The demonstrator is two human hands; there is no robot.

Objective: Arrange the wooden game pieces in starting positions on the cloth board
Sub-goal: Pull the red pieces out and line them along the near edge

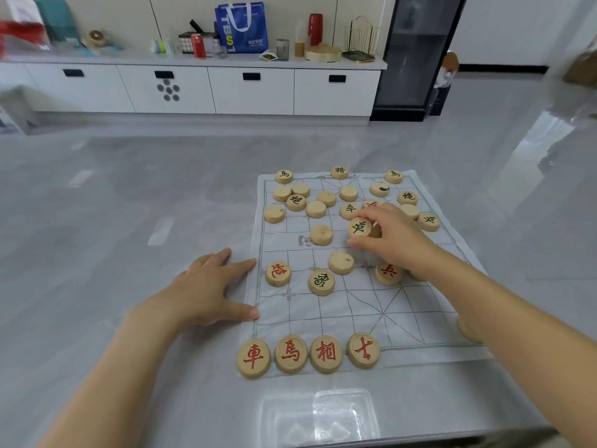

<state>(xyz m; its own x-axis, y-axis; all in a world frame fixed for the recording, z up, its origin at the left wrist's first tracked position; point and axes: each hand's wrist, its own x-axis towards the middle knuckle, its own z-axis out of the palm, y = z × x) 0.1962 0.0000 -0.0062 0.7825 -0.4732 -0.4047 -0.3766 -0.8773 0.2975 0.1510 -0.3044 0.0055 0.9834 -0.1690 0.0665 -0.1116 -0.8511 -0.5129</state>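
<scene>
Head view: the right hand pinches a black-marked wooden piece, tilted, above the middle of the cloth board; the left hand lies flat and relaxed at the board's left edge. Four red pieces line the near edge.

blue tote bag | red can | white cabinets | clear plastic tray

blue bag — "TBS", corner piece — 車
</scene>
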